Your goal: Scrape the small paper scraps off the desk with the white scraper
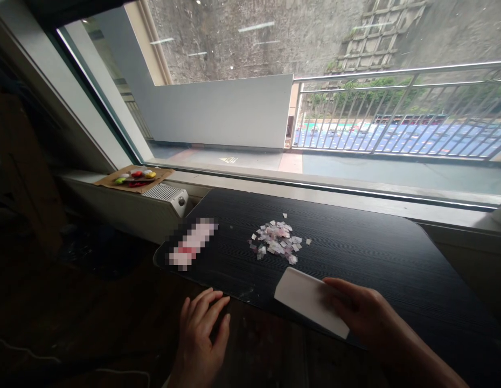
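Observation:
My right hand (355, 310) grips a flat white rectangular piece (305, 296) by its right end, over the front edge of the black table (367, 245). What exactly that piece is, I cannot make out. Beyond its far left corner lies a loose pile of small cut paper-like pieces (277, 240), whitish and pinkish, with a few strays around it. My left hand (204, 326) is at the table's front edge, fingers stretched out and holding nothing. Left of the pile, a pinkish-white strip with a red patch (194, 242) lies blurred by pixelation.
Brown cardboard (109, 180) with colourful small items (138, 174) rests on the sill at the left, behind a white radiator (167, 196). A large window runs behind the table, with a metal railing (396, 116) outside. A pale cable (28, 349) lies low at the left.

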`<state>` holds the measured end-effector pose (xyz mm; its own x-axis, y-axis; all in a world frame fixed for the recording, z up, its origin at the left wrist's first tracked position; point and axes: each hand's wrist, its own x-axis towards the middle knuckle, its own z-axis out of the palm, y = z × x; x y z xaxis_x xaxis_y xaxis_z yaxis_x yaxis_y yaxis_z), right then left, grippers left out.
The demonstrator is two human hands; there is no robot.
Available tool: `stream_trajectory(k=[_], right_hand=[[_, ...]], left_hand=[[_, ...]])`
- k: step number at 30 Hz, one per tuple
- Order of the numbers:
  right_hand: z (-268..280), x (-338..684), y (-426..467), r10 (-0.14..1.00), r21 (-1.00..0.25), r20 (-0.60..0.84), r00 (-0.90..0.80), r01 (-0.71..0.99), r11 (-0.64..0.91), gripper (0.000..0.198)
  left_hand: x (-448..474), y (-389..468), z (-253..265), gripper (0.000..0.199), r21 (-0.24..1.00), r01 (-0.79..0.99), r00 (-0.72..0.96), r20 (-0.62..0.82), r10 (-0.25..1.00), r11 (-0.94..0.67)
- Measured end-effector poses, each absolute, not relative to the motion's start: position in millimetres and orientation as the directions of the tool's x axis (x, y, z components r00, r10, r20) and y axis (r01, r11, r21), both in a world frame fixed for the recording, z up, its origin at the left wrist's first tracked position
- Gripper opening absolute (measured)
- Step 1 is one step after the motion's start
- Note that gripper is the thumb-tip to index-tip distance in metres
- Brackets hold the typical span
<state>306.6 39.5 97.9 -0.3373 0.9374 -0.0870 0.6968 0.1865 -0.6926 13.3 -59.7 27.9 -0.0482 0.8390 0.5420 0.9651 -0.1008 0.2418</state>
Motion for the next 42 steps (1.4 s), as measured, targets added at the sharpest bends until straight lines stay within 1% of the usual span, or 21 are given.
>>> stream_trajectory(k=[3, 5, 9, 12, 16, 23, 28, 30, 33, 36, 39, 42], right_hand=[[94, 311, 29, 0.926, -0.704, 0.008, -0.378, 0.656, 0.274, 0.034], [91, 316, 31, 0.932, -0.681, 0.104, -0.347, 0.658, 0.322, 0.034], [89, 325, 54, 0.928, -0.538, 0.305, -0.213, 0.766, 0.353, 0.033], [88, 322, 66, 0.898, -0.464, 0.372, -0.235, 0.791, 0.399, 0.031], [87, 313, 63, 0.879, -0.473, 0.365, -0.306, 0.752, 0.458, 0.029], [103, 301, 72, 0.862, -0.433, 0.399, -0.313, 0.764, 0.478, 0.032], [106, 297, 72, 0.861, -0.425, 0.352, -0.367, 0.757, 0.496, 0.033], [106, 301, 66, 0.875, -0.446, 0.333, -0.352, 0.759, 0.475, 0.031], [104, 304, 57, 0.891, -0.515, 0.322, -0.321, 0.73, 0.449, 0.029], [100, 301, 55, 0.887, -0.561, 0.309, -0.344, 0.687, 0.462, 0.029], [98, 299, 56, 0.877, -0.545, 0.294, -0.381, 0.686, 0.481, 0.03], [102, 303, 54, 0.888, -0.497, 0.279, -0.366, 0.736, 0.46, 0.03]], left_hand=[[10, -60, 24, 0.025, 0.198, 0.974, -0.014, 0.541, 0.841, -0.112], [6, -61, 19, 0.026, 0.156, 0.98, 0.02, 0.534, 0.845, -0.122], [-4, -61, 8, 0.029, 0.072, 0.987, 0.084, 0.528, 0.845, -0.143], [-7, -61, 4, 0.029, 0.027, 0.988, 0.114, 0.533, 0.839, -0.152], [-9, -63, 4, 0.029, -0.002, 0.987, 0.137, 0.538, 0.832, -0.161], [-8, -62, 3, 0.028, 0.016, 0.987, 0.128, 0.537, 0.834, -0.162], [-7, -63, 5, 0.029, 0.043, 0.986, 0.114, 0.526, 0.843, -0.161], [-8, -64, 5, 0.029, 0.047, 0.986, 0.109, 0.525, 0.844, -0.157], [-9, -65, 5, 0.028, 0.053, 0.986, 0.105, 0.525, 0.844, -0.155], [-6, -64, 7, 0.028, 0.056, 0.985, 0.112, 0.519, 0.847, -0.165], [-3, -61, 9, 0.028, 0.067, 0.983, 0.111, 0.521, 0.846, -0.17], [-1, -61, 10, 0.029, 0.084, 0.983, 0.095, 0.518, 0.85, -0.161]])
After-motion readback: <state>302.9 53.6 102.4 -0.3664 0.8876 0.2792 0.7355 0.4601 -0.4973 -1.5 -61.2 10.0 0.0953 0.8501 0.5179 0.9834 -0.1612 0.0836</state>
